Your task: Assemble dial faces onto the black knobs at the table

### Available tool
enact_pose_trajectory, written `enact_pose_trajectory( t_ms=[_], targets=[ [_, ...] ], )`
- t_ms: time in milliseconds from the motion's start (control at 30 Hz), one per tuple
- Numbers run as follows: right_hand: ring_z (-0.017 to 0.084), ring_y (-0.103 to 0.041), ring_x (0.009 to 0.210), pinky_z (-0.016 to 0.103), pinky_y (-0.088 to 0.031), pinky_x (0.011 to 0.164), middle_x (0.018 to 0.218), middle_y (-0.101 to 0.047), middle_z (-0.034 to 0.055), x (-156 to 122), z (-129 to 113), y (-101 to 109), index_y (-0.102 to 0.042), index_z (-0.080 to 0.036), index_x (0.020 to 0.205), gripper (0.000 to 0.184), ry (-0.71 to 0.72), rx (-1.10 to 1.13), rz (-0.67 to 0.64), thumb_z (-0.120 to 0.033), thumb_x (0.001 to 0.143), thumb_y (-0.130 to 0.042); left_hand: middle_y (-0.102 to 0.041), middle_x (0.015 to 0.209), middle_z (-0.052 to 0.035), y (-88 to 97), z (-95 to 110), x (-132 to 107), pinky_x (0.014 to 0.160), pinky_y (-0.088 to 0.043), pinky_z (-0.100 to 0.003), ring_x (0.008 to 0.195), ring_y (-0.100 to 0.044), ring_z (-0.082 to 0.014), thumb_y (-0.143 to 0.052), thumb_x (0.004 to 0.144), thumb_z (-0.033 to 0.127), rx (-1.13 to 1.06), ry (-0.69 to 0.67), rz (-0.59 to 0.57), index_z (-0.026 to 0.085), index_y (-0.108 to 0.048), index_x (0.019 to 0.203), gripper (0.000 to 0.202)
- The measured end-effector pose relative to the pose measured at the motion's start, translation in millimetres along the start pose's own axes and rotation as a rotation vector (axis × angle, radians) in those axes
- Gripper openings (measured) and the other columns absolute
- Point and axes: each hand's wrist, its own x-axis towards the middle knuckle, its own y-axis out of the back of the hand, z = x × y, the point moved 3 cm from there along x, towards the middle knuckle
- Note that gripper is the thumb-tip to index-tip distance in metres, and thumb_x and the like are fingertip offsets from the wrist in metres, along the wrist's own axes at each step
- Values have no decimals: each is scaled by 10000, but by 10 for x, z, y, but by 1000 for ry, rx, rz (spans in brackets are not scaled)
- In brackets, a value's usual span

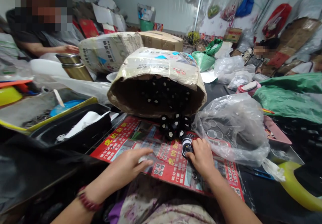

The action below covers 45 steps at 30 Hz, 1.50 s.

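Observation:
My right hand (202, 155) grips a small round black piece with white bands (186, 146), which looks like a toy camera lens. My left hand (130, 163) has its thumb and fingers bent around a small clear plastic piece (148, 158), blurred and partly hidden. Both hands are low over a red printed sheet (166, 177). Just beyond them, several black pieces with white markings (173, 126) lie in a heap at the mouth of a worn cardboard box (161, 66) tipped on its side. More such pieces sit in its dark inside.
To the right, a clear plastic bag (233, 130) holds round clear discs. On the left are a black tray (75, 125), a yellow-edged tray (15, 125) and a metal flask (72, 66). Another person (42, 32) sits at the far left, beside another box (108, 51).

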Motion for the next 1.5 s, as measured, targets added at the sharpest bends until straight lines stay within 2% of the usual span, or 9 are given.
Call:
enact_pose_trajectory(
  t_ms=[100, 167, 333, 533, 767, 900, 1067, 1167, 1500],
  targets=[
    [228, -475, 791, 336, -361, 705, 789, -560, 47, 36, -5, -29, -498, -195, 722, 149, -75, 217, 10, -109, 686, -615, -676, 1148, -17, -272, 362, 453, 872, -456, -292, 995, -634, -226, -577, 783, 233, 349, -318, -49, 279, -621, 1162, 385],
    [199, -497, 732, 306, -364, 676, 735, -557, 21, 35, 35, -31, -491, -196, 736, 136, -133, 372, -10, -83, 683, -547, -608, 1260, -17, -445, 470, 689, 943, -423, -289, 1103, -585, -206, -499, 796, 125, 522, -366, -95, 271, -540, 1253, 481],
    [163, -550, 651, 257, -405, 615, 682, -587, -6, 54, 185, -47, -528, -190, 761, 85, -166, 504, -19, -145, 713, -475, -607, 1194, -68, -634, 435, 840, 885, -447, -313, 1039, -609, -234, -549, 764, 133, 637, -286, -96, 238, -562, 1194, 443],
    [205, -600, 767, 313, -447, 713, 807, -665, 47, 141, 281, -74, -616, -174, 790, 145, -177, 568, 35, -172, 714, -493, -619, 1006, -139, -463, 163, 678, 731, -455, -373, 892, -636, -302, -522, 815, 319, 643, -119, 5, 172, -620, 974, 237],
    [172, -580, 710, 276, -431, 670, 794, -635, 39, -255, -80, 385, -609, -191, 881, 132, -36, 525, 225, -179, 853, -480, -587, 629, 3, -411, -35, 577, 520, -414, -235, 587, -588, -151, -458, 849, 412, 302, 4, 38, 203, -508, 753, 236],
    [154, -531, 586, 249, -393, 549, 643, -578, 26, -553, -332, 336, -608, -193, 755, 231, 261, 458, 2, -104, 852, -418, -301, 357, 128, -680, -42, 456, 279, -181, -175, 258, -272, -84, -457, 831, 504, -302, 221, -53, 235, -433, 792, 273],
    [151, -573, 661, 245, -440, 604, 782, -615, 42, -433, -247, 350, -639, -190, 907, 184, -42, 737, -31, -204, 890, -457, -557, 561, 50, -990, 100, 276, 255, -241, -133, 288, -381, -44, -532, 808, 516, -773, 214, -267, 207, -509, 965, 347],
    [126, -507, 507, 231, -396, 483, 655, -566, -1, -287, -182, 280, -622, -183, 966, 188, -255, 886, -86, -267, 876, -480, -643, 777, -25, -1067, 168, 183, 270, -306, -130, 368, -512, -56, -570, 809, 459, -925, 221, -362, 202, -509, 1113, 404],
    [95, -385, 494, 219, -288, 480, 549, -454, -54, -279, -214, 169, -573, -179, 754, 98, -302, 825, -115, -255, 807, -543, -464, 413, 84, -1101, 186, 85, 267, -223, -124, 283, -374, -44, -534, 823, 476, -667, 218, -296, 138, -558, 1041, 404]
  ],
)
